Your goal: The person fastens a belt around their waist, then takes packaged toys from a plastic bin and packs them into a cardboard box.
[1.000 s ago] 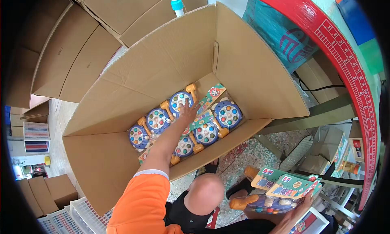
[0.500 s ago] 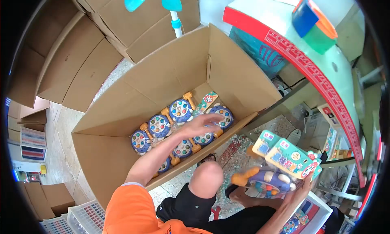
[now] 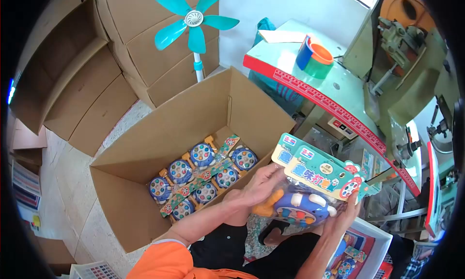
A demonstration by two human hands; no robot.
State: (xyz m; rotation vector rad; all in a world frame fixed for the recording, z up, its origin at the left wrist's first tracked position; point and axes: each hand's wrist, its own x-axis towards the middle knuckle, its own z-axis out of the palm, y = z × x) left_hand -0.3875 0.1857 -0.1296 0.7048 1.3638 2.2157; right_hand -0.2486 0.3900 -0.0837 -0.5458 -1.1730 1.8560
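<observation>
Between my hands, over my lap, are bagged pounding toys (image 3: 304, 207), blue with colored knobs and an orange hammer. Two overlapping green and cream header cards (image 3: 317, 170) top the clear bags. My right hand (image 3: 345, 212) grips their right end, the thumb near the card corner. At the left end, my left hand (image 3: 264, 182) has its fingers closed on the bag edge beside the cards. To the left stands an open cardboard box (image 3: 131, 182) with several similar bagged toys (image 3: 201, 154) lying in rows on its bottom.
A white crate (image 3: 380, 230) with more toys stands at lower right. Right of the box is a red-edged table (image 3: 271, 61) carrying tape rolls (image 3: 315, 58) and a machine (image 3: 402, 46). A teal fan (image 3: 194, 20) and stacked cartons (image 3: 160, 51) stand behind.
My left hand has moved from over the box to the bagged toys' left end and closed on it. My right hand has brought the toys up and leftward. The view has shifted.
</observation>
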